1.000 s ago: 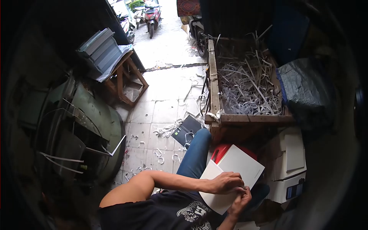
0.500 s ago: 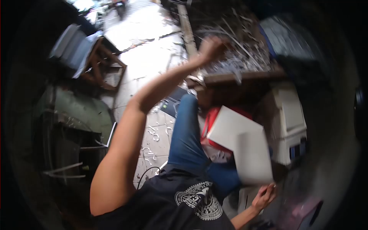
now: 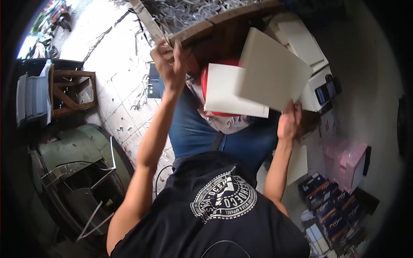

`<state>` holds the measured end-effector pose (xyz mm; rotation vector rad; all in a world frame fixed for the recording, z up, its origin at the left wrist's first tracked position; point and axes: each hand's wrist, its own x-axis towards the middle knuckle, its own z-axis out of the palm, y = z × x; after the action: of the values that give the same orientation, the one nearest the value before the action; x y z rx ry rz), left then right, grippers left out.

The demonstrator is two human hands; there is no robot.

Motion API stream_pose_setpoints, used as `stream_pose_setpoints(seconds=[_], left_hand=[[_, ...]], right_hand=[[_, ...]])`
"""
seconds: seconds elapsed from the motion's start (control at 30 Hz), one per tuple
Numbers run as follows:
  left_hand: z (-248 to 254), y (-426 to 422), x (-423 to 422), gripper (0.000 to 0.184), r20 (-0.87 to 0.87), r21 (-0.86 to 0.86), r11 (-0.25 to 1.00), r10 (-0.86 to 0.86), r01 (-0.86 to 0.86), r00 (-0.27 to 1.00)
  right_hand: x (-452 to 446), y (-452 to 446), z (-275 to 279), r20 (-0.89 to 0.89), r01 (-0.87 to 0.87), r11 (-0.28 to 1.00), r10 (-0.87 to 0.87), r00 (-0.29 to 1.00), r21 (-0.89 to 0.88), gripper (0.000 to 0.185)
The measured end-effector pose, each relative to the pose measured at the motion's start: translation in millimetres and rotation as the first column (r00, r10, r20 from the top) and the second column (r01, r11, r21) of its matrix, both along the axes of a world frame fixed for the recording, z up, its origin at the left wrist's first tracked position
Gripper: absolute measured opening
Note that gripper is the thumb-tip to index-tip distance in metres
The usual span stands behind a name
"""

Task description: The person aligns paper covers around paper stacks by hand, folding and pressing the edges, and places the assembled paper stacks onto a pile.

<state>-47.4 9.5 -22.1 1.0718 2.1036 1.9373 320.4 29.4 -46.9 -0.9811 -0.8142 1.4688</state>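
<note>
My right hand [image 3: 289, 121] pinches the lower corner of a cream-coloured stack of paper [image 3: 275, 71], slightly blurred and tilted above my lap. Partly under it, another white stack of paper [image 3: 230, 90] lies over a red object [image 3: 204, 81] in front of my knees. My left hand [image 3: 168, 64] is raised by the near corner of a wooden-sided bin [image 3: 193, 33], with its fingers apart and nothing visible in them. Whether its fingertips touch the wood I cannot tell.
Shredded paper strips [image 3: 189, 12] fill the bin. More white paper stacks [image 3: 301, 41] and a phone [image 3: 325, 92] sit at the right. Dark printed boxes [image 3: 331, 208] and a pink object [image 3: 344, 161] stand lower right. A green rounded machine [image 3: 77, 148] is at the left.
My left hand has come back from over the paper strips to the bin's near corner. My right hand has risen, lifting one stack of paper over the other. The view has shifted.
</note>
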Motion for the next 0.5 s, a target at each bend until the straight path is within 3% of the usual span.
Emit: stream_pose_setpoints(seconds=[0.07,0.13,0.23,0.27,0.3,0.37,0.4,0.5], left_hand=[[-32,-48,36,0.030,0.269,-0.085,0.966,-0.213,0.244,0.939],[-44,-85,69,0.026,0.471,-0.175,0.920,-0.234,0.350,0.851],[-22,-107,102,0.037,0.606,-0.047,0.894,-0.328,0.445,0.725],[-27,-109,104,0.040,0.567,-0.030,0.884,-0.370,0.467,0.736],[-25,-111,97,0.046,0.351,-0.186,0.857,-0.399,0.480,0.847],[-6,-104,98,0.071,-0.072,-0.408,0.850,-0.394,0.333,0.916],[-17,-102,95,0.075,-0.104,-0.381,0.861,-0.403,0.338,0.909],[-57,-102,60,0.063,-0.177,-0.481,0.747,-0.596,0.459,0.784]], right_hand=[[-6,2,-15,0.182,0.041,0.999,-0.043,0.982,0.014,0.012],[-11,0,-21,0.178,-0.021,0.999,0.016,0.984,0.026,0.010],[-21,-7,-15,0.246,-0.125,0.989,0.101,0.964,0.084,0.008],[-22,-10,-14,0.267,-0.156,0.984,0.129,0.955,0.082,0.007],[-22,-11,-14,0.239,-0.129,0.988,0.106,0.965,0.084,0.007],[-21,-7,-14,0.131,0.003,0.999,-0.009,0.991,0.047,0.009],[-19,-4,-13,0.054,0.104,0.995,-0.104,0.993,-0.003,0.009],[3,1,-18,0.020,0.186,0.980,-0.185,0.983,-0.069,0.007]])
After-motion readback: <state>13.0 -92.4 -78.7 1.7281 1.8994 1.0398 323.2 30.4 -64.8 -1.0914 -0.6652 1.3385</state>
